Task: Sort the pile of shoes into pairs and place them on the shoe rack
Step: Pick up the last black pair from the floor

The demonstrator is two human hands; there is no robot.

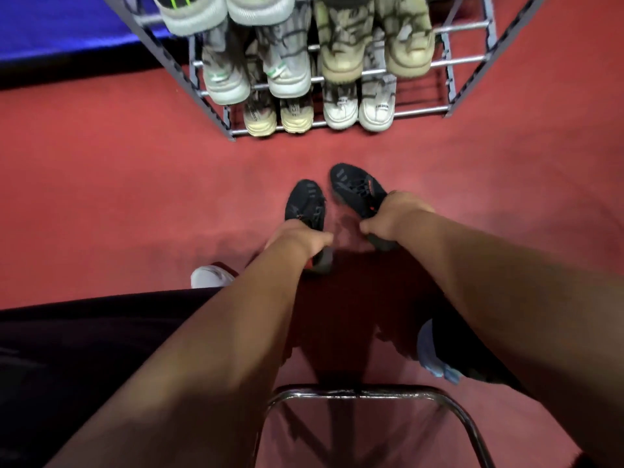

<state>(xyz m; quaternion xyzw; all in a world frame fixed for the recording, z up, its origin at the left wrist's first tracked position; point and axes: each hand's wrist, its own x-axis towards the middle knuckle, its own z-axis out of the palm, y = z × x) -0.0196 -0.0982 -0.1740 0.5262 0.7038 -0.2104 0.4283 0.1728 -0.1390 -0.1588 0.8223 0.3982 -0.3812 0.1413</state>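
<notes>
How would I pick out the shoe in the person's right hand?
Find the metal shoe rack holding pale shoes at the top, then the red carpet before it. Two black shoes are held there: yours is the right black shoe, gripped by the right hand, slanted and nearer the rack than the left black shoe.

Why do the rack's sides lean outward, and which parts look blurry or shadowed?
Head view: the wide lens splays the rack sides; the top shoes smear with blur; the black shoes look sharper; a shadow darkens the floor nearer the camera.
</notes>
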